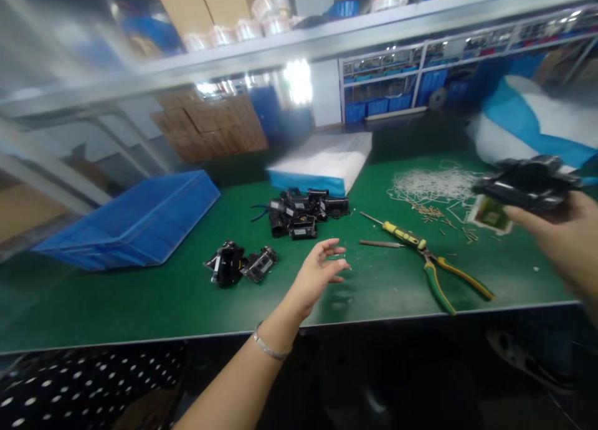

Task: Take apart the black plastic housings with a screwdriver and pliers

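My left hand [320, 274] hovers over the green tabletop near its front edge, fingers apart and nothing in them. At the far right, my right hand [570, 230] grips a black plastic housing [527, 184], blurred by motion. A small green-and-white piece [490, 215] shows under the housing; I cannot tell whether it is attached. Beyond my left hand lies a pile of black plastic housings [303, 212]. Two more black housings [243, 265] rest to its left. A yellow screwdriver [397, 230], a thin rod-like tool [380, 243] and green-and-yellow pliers [439, 274] lie between my hands.
On the left stands a blue bin [140, 218]. Behind the pile is a white-and-blue package [322, 162]. White tangled strands [430, 184] and scattered brass-coloured screws [427, 212] lie at the right, near a white-and-blue bag [527, 118]. A shelf [327, 37] spans above the table.
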### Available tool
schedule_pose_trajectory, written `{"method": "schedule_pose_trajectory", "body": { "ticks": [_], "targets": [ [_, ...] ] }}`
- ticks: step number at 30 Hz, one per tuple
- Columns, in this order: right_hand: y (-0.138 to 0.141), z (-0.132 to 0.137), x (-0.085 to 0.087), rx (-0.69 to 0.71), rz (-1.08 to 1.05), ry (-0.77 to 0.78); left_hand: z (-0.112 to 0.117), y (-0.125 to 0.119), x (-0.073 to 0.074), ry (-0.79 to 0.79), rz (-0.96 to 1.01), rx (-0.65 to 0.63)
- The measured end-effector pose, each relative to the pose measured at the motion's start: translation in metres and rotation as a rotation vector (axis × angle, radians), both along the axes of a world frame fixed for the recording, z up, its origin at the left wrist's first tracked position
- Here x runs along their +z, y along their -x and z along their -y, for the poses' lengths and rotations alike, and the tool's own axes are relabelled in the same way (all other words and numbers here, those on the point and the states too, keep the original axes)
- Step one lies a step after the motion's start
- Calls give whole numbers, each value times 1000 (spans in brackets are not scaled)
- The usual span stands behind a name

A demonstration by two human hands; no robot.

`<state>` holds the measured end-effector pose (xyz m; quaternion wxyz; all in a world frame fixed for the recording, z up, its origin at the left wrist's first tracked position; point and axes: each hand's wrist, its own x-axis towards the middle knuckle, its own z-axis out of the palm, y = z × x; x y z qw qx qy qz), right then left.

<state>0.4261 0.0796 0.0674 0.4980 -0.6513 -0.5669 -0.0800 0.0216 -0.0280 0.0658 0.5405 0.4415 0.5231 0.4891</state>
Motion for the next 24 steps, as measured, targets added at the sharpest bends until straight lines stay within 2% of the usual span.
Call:
{"method": "schedule_pose_trajectory", "body": {
  "ticks": [2, 5, 8, 11, 14, 18, 21, 24],
  "targets": [
    [55, 22, 4, 206, -62, 92, 2, -7, -2, 5, 10, -21],
    [131, 46, -12, 558, -125, 241, 5, -16, -6, 42, 77, -10],
    [187, 62, -37, 735, -9, 149, 8, -19, -9, 88, 210, -13],
    [222, 75, -58, 860, 173, 84, 7, -18, -15, 144, 337, 14],
    [238, 86, -69, 909, 283, 67, 4, -13, -26, 197, 345, 80],
    [234, 95, -73, 975, 223, 121, -1, -5, -37, 217, 241, 100],
    [220, 94, -75, 931, 71, 161, -3, 1, -37, 186, 188, 90],
    [211, 87, -83, 926, -231, 270, -3, 3, -32, 160, 185, 33]
  ]
}}
